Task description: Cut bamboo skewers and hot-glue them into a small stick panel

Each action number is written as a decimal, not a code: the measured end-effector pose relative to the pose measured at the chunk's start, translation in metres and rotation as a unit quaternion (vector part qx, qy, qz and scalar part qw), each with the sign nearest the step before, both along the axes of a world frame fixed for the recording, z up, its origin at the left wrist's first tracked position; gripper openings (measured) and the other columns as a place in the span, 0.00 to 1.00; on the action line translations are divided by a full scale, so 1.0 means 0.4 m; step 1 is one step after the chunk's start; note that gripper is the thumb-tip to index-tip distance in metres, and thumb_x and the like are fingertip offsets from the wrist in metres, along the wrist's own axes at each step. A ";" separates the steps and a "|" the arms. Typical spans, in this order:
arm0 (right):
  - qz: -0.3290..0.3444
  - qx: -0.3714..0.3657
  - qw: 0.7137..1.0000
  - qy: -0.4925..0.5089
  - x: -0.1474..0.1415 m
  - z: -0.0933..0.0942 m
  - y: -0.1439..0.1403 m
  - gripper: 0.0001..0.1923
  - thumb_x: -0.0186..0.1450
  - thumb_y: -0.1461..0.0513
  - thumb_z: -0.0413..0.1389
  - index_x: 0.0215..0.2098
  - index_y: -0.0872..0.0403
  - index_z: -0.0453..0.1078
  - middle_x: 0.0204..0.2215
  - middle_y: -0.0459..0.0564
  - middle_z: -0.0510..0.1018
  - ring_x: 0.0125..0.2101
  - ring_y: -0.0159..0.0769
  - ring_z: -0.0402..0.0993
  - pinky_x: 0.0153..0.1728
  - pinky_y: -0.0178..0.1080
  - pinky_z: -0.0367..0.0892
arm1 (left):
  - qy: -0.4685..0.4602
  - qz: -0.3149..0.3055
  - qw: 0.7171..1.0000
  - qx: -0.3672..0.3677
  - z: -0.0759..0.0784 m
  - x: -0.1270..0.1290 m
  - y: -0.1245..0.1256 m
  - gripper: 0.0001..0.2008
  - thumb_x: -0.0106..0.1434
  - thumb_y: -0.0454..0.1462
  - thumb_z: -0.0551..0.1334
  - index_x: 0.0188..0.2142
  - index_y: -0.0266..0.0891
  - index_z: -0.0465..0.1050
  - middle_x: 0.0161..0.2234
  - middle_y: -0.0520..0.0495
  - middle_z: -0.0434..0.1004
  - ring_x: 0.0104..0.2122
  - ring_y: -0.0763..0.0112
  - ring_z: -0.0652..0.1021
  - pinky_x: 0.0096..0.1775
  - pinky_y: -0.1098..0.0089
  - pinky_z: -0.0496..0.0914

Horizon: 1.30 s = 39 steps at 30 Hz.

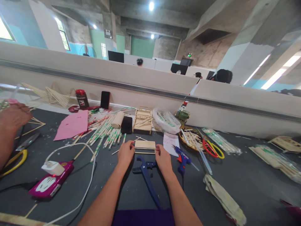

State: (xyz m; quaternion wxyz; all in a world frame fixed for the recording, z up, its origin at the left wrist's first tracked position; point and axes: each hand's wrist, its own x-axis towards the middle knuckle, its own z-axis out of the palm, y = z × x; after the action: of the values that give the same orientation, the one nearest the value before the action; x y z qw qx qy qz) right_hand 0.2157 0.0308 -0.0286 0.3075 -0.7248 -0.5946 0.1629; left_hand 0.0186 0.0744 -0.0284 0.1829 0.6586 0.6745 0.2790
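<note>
Between my two hands lies a small flat panel of wooden sticks (145,144), side by side, with one stick set apart along its near edge. My left hand (126,152) grips the panel's left end with fingers curled in. At the right end, my right hand (163,156) pinches it the same way. Just below the panel, a blue pipe cutter (147,175) rests on the dark table between my forearms. To the right of my right hand lies a blue hot glue gun (182,158). A few loose sticks lie behind the panel.
Piled chopsticks (108,127) and a stick-built model (143,121) stand behind. A basket of sticks (191,138), scissors (213,149) and a glove (224,197) are right. A purple power strip (53,182) with a white cable lies left, near another person's hand (15,116).
</note>
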 end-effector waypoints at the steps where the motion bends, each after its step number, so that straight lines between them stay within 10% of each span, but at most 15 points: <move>1: 0.000 -0.001 1.000 0.002 -0.001 0.002 0.000 0.17 0.62 0.69 0.49 0.49 0.54 0.67 0.40 0.50 0.79 0.41 0.36 0.76 0.43 0.35 0.65 | 0.001 0.000 1.000 0.002 -0.002 0.001 0.001 0.13 0.59 0.33 0.58 0.43 0.43 0.73 0.34 0.50 0.79 0.38 0.65 0.75 0.36 0.70 0.63; 39: 0.001 -0.001 1.000 0.008 0.007 0.007 -0.001 0.16 0.63 0.67 0.47 0.46 0.52 0.70 0.39 0.50 0.80 0.44 0.37 0.75 0.46 0.35 0.65 | -0.079 -0.022 0.997 -0.008 -0.004 -0.006 0.008 0.15 0.55 0.28 0.56 0.41 0.40 0.73 0.36 0.49 0.81 0.38 0.68 0.78 0.40 0.71 0.67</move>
State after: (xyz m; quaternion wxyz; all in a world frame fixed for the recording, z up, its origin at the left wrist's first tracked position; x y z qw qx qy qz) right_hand 0.2184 0.0302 -0.0256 0.3111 -0.7233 -0.5927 0.1695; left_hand 0.0161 0.0778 -0.0300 0.2465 0.6481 0.6453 0.3206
